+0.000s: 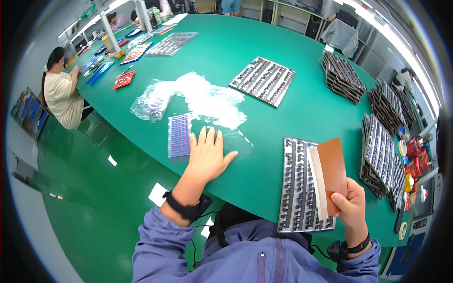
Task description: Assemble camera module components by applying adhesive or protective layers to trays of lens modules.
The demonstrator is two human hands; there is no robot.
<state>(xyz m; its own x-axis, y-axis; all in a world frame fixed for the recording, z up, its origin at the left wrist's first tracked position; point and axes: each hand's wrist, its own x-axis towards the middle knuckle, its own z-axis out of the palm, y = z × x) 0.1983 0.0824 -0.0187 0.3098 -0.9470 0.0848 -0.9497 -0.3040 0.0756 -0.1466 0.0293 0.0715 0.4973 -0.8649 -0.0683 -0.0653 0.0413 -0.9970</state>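
My left hand (pixel 207 153) lies palm down on the green table with its fingers spread. Its fingertips reach the right edge of a clear sheet (pixel 179 136) bearing rows of small blue and red pieces. On the right, my right hand (pixel 351 203) pinches a flat brown sheet (pixel 331 162) with a pale strip along its left side, thumb on top. The brown sheet is tilted above a tray (pixel 297 188) with rows of small black parts, and hides the tray's right part.
Beyond my left hand lies a crumpled clear plastic bag (pixel 152 101) beside bright glare. Another tray of black parts (pixel 263 81) lies farther off. Stacked trays (pixel 377 153) line the right edge. A red tray (pixel 124 80) lies at far left, near a seated person (pixel 63 94).
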